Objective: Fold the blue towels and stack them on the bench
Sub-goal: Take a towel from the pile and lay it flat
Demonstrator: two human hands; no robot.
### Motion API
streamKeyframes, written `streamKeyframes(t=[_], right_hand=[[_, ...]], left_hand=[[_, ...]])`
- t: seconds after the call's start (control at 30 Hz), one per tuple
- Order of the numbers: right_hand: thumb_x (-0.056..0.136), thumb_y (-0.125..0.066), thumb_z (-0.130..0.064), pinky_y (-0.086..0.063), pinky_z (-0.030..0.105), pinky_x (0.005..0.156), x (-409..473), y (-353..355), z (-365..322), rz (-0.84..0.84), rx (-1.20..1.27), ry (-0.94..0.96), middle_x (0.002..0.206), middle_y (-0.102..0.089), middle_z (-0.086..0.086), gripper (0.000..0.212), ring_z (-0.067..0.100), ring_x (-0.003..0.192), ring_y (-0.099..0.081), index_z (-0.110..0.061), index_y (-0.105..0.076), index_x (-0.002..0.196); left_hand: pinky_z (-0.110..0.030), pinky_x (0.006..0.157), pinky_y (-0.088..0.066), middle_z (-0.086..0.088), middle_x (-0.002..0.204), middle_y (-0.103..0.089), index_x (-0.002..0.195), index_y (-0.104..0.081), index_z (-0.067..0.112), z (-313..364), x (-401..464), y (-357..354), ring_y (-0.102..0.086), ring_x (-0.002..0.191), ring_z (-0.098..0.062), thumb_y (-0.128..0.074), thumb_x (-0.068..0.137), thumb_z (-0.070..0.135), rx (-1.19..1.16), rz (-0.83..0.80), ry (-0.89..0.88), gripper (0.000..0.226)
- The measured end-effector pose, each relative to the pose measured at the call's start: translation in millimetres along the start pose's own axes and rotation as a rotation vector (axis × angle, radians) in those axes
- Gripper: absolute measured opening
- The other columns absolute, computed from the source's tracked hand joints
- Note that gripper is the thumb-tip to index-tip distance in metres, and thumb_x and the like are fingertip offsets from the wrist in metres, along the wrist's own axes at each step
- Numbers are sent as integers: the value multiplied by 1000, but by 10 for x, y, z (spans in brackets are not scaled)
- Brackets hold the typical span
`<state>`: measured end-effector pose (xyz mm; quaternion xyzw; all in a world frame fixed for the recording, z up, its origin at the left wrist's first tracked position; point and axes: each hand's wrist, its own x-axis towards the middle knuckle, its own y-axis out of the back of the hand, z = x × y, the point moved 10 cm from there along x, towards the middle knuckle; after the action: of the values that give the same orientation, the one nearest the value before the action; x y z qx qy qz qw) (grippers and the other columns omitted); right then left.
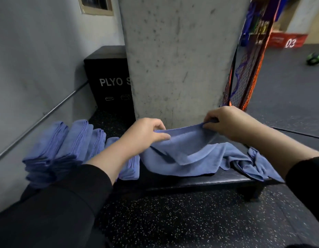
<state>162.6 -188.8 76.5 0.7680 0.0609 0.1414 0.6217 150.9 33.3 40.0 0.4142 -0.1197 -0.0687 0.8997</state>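
Your left hand [148,135] and right hand [224,122] each pinch a corner of one towel [183,149], holding its top edge stretched between them while the rest sags onto the bench [199,181]. The risk from here is uneven corners: if one pinch slips on that soft cloth, the fold will come out skewed. The lower half lies over a loose heap [251,161] at your right, so lifting could drag another towel along or pull it off the bench edge. The folded stacks [65,145] sit to your left, near the bench's far end; whether they rest fully on it is hard to tell behind your sleeve. The pillar [180,59] stands close behind the bench, and a net [244,77] hangs just beyond your right hand, leaving little room to shake the towel out.
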Motion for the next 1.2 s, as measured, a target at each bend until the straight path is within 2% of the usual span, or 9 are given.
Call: streamKeyframes(t=[0.17,0.3,0.43,0.5,0.63,0.8,0.97,1.1,1.2], right_hand=[[96,-61,-28,-45,34,69,-201,780,37,304,12,-96,93,-67,6,12,29,83,-58,-19,-68,100],[99,-56,-13,-55,28,47,-401,989,174,370,519,-256,90,-68,12,10,26,58,-70,-11,-64,105],[98,-54,-8,-56,26,51,-633,1200,138,488,683,-256,97,-70,18,12,22,68,-73,-6,-64,104],[97,-56,-14,-50,31,64,-714,1395,92,582,529,-233,96,-71,12,13,28,83,-68,-9,-68,101],[98,-56,-22,-37,30,74,-1006,1823,-7,765,455,-185,101,-69,8,20,24,91,-58,-11,-70,107],[99,-56,-21,-48,36,86,-1308,2208,-127,893,465,-123,106,-68,3,20,22,98,-60,-13,-68,113],[98,-57,-19,-50,37,83,-1324,2195,5,831,466,-153,100,-68,0,19,23,97,-62,-16,-71,109],[93,-54,-9,-44,30,78,-1261,1962,160,748,481,-218,102,-70,3,25,21,92,-60,-16,-72,108],[92,-55,-10,-60,45,74,-1188,1726,325,709,612,-247,93,-72,5,21,29,80,-69,-18,-72,101]], left_hand=[[-35,55,-42,-11,66,-58,78,-63,6,133,-172,534,-47,56,-20,-70,92,31,149,91,20,29],[-23,48,-29,-3,57,-49,73,-61,1,144,-384,1053,-41,52,-14,-71,93,30,43,325,80,37],[-17,39,-36,-9,72,-57,84,-61,9,217,-557,1245,-54,40,-11,-60,101,22,-369,407,182,22],[-25,46,-52,-13,95,-63,96,-58,12,291,-580,1238,-72,57,-20,-50,107,20,-689,389,217,16],[-36,78,-62,-10,111,-63,104,-57,10,606,-641,1440,-74,92,-27,-43,109,16,-881,453,109,16],[-27,86,-58,1,95,-69,94,-62,19,869,-673,1766,-71,95,-13,-47,107,15,-834,574,-33,21],[-27,67,-56,-4,83,-68,87,-60,19,906,-626,1813,-72,71,-14,-51,105,15,-617,549,-33,20],[-30,59,-41,-2,62,-55,74,-62,13,793,-632,1780,-49,56,-18,-61,98,24,-363,605,16,26],[-30,56,-29,-1,57,-44,68,-55,5,630,-575,1602,-38,53,-20,-64,96,29,-303,556,92,38]])
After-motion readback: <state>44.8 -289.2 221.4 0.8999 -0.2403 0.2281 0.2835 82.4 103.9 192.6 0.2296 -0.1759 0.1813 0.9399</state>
